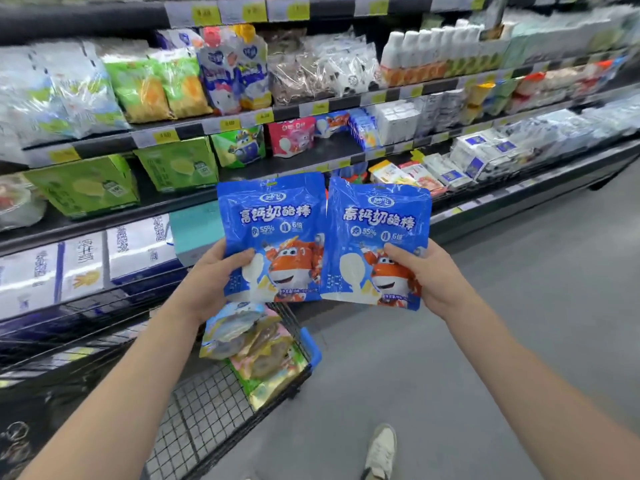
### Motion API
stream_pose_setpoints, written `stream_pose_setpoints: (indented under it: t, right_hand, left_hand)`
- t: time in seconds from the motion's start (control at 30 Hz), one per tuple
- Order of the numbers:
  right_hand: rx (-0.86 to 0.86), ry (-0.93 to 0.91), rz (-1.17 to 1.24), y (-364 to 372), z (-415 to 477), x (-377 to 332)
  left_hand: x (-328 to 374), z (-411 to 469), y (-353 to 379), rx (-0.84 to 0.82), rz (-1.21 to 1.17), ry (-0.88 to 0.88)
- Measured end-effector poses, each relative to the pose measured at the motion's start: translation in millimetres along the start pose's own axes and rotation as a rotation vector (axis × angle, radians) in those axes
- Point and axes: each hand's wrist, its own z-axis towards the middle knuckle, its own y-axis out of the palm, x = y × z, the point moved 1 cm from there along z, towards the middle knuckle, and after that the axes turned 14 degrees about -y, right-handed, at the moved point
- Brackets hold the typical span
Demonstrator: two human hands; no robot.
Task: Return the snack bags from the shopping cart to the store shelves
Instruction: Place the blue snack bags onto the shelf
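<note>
Two blue snack bags were up in front of me, side by side and upright with their inner edges touching: my left hand (211, 271) pinched the left bag (273, 233) at its lower left edge, thumb on the front, and my right hand (427, 275) pinched the right bag (379, 237) at its lower right edge the same way. Below them more bags (256, 351) lay heaped in the cart (207, 417), which stood just beside the shelves (311, 157) on my left.

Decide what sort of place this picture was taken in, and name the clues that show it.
Most likely a supermarket aisle. Tiered dark shelves carry yellow price tags along their edges, a black wire shopping cart holds packets, and each hand holds a blue foil snack bag.
</note>
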Motion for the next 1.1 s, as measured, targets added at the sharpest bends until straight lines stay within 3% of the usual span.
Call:
stream_pose_setpoints:
  t: [0.2,0.43,1.1]
  right_hand:
    - [-0.034,0.011,0.015,-94.5,51.3,-13.7]
    - [-0.099,0.014,0.011,-156.5,103.1,-32.6]
    - [-0.185,0.050,-0.012,-172.6,331.6,-28.5]
  left_hand:
    - [-2.5,32.4,101.7,0.013,-0.028,0.027]
    - [10.7,63.0,169.4,0.052,-0.055,0.013]
    - [84.6,246.0,214.0,0.088,-0.176,-0.012]
